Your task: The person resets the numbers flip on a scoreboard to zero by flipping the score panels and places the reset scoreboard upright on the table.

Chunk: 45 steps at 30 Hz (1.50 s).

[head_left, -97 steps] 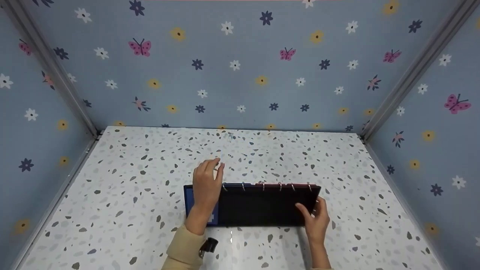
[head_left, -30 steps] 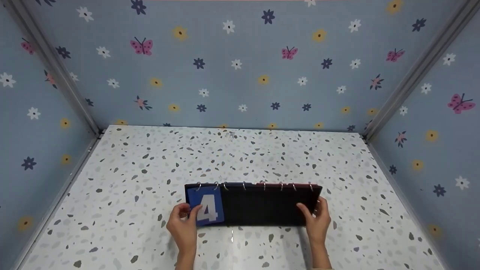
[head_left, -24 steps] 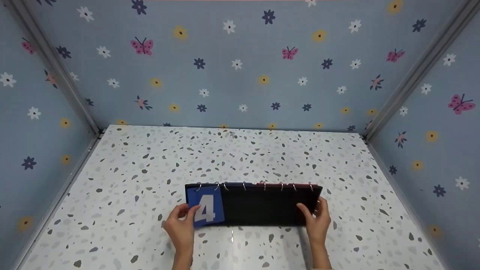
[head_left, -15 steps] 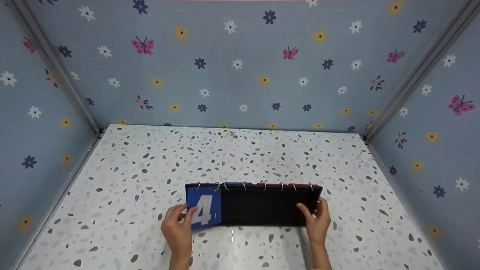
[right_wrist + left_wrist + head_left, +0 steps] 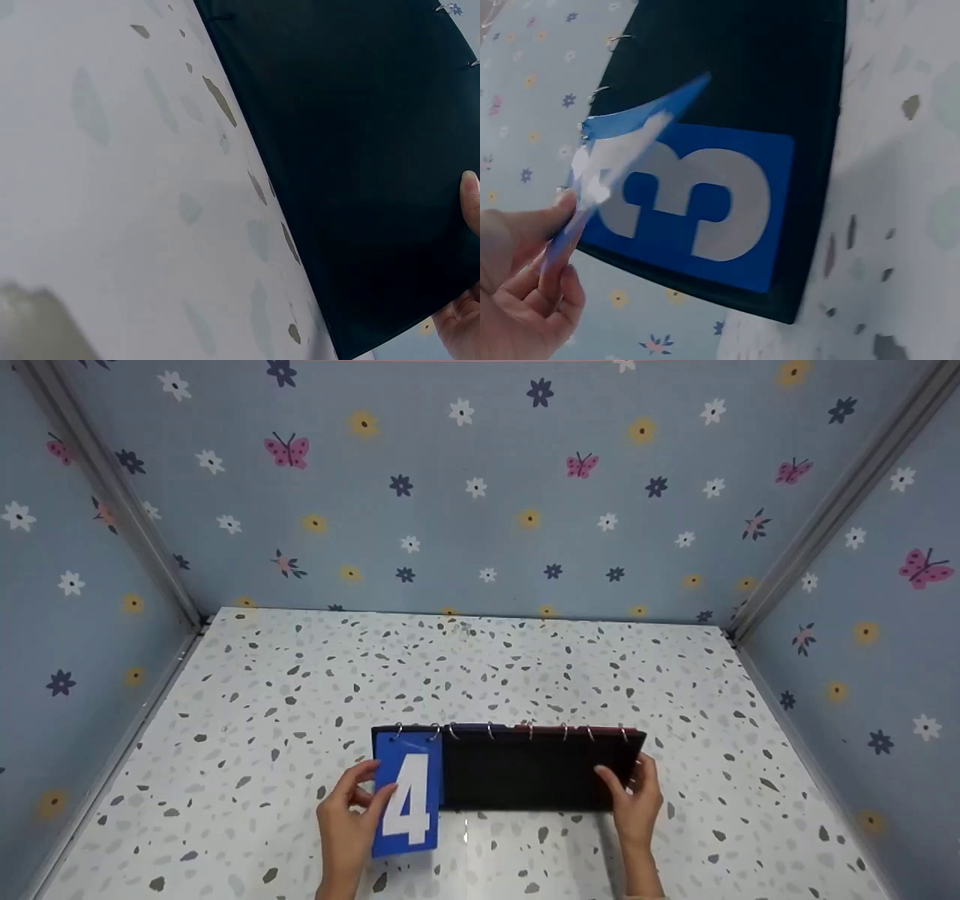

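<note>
A black flip scoreboard (image 5: 517, 772) stands tilted up on the table, small metal rings along its top edge. Hanging from the leftmost rings is a blue number card with a white 4 (image 5: 409, 795). My left hand (image 5: 347, 814) pinches this card by its left edge, thumb in front, and its lower end is swung out from the board. Behind it, in the left wrist view, a blue card with a 3 (image 5: 739, 202) lies against the board. My right hand (image 5: 637, 806) grips the board's right edge, thumb on the black face; its fingers behind are partly hidden.
The speckled white table (image 5: 285, 720) spreads around the board. A blue wall (image 5: 495, 510) with flowers and butterflies rises behind, and similar panels flank both sides. Blue and red strips show along the board's top edge.
My left hand has come down from above the rings to the 4 card. It has drawn the card's lower end out toward me, past the board's bottom edge. My right hand keeps its place.
</note>
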Available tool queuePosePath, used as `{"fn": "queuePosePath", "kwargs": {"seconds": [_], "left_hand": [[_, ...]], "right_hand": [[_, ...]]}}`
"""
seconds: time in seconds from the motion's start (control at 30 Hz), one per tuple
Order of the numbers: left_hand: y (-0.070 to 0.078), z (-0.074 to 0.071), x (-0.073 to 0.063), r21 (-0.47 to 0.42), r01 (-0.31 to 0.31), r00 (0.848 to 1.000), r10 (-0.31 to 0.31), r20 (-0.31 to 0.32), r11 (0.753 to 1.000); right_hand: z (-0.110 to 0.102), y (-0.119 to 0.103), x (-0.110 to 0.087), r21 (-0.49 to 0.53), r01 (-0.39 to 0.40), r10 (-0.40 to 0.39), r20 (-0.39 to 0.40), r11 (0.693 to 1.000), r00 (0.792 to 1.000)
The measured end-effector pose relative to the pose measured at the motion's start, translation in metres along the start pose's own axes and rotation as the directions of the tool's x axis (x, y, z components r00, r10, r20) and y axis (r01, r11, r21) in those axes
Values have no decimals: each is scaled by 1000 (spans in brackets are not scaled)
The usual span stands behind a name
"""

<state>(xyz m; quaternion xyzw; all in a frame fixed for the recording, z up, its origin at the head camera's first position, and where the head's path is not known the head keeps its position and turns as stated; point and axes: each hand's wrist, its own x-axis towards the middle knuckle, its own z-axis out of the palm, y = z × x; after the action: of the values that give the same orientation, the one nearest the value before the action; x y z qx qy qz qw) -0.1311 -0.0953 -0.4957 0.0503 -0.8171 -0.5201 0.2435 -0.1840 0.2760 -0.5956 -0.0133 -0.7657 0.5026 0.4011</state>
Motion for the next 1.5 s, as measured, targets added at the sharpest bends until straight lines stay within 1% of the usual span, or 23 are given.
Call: {"fn": "queuePosePath", "kwargs": {"seconds": [0.13,0.23,0.3,0.37,0.43,0.5,0.57,0.63,0.7,0.77,0.8,0.83,0.87,0.9,0.93,1.0,1.03,1.07,1.1,1.17,1.23,1.43,1.5], "left_hand": [[3,-8,3,-55,14,998,-10,59,998],[3,-13,5,-141,2,996,10,87,990],[3,-16,7,-221,0,993,26,111,975],[4,-19,9,-297,-1,989,45,138,955],[5,-22,12,-353,6,985,55,164,936],[7,-24,14,-370,17,982,54,180,929],[8,-24,16,-361,25,983,43,180,932],[11,-23,19,-334,29,987,25,157,942],[13,-21,23,-318,19,993,20,117,948],[16,-19,27,-312,-32,997,53,59,950],[17,-18,30,-307,-74,996,86,27,949],[19,-17,33,-302,-126,991,131,-6,945],[19,-16,36,-291,-183,983,179,-39,939],[20,-15,39,-279,-238,971,228,-68,930],[21,-14,43,-264,-292,956,277,-95,919],[22,-11,50,-239,-369,929,344,-140,898],[23,-10,54,-226,-391,919,363,-155,892],[24,-8,57,-212,-405,912,375,-166,890],[24,-7,61,-205,-409,909,379,-174,889],[25,-4,66,-182,-410,907,377,-189,894],[25,-1,71,-156,-409,906,379,-191,899],[20,10,86,-134,-399,911,376,-171,907],[18,14,90,-125,-391,915,371,-156,912]], "right_hand": [[0,0,0,-26,-1,0,-4,1000,1000],[0,0,-1,-48,-10,9,-7,999,1000],[0,-1,-1,-51,-18,17,-4,999,1000],[0,-1,-1,-48,-20,20,-3,999,1000],[0,-1,-1,-45,-21,21,-2,999,1000],[0,-1,-1,-45,-17,17,-2,999,1000],[0,-1,0,-45,-13,13,-3,999,1000],[1,0,0,-41,-12,11,-4,999,1000],[1,0,0,-39,-6,6,-6,999,1000],[1,1,-1,-32,0,-1,-8,999,1000],[1,1,-1,-29,3,-3,-9,1000,1000],[1,1,-1,-27,6,-7,-8,1000,1000],[1,2,-1,-27,12,-12,-9,1000,1000],[1,2,-1,-26,15,-15,-10,1000,1000],[1,2,0,-29,17,-18,-12,999,1000],[1,3,0,-31,18,-18,-15,999,1000],[1,3,0,-32,17,-18,-15,999,1000],[1,3,0,-34,18,-19,-15,999,1000],[1,3,0,-37,19,-20,-15,999,1000],[1,3,-1,-41,20,-21,-13,999,1000],[1,3,-1,-40,19,-20,-11,999,1000],[1,3,0,-34,15,-15,-14,999,1000],[1,3,0,-33,21,-22,-13,999,1000]]}}
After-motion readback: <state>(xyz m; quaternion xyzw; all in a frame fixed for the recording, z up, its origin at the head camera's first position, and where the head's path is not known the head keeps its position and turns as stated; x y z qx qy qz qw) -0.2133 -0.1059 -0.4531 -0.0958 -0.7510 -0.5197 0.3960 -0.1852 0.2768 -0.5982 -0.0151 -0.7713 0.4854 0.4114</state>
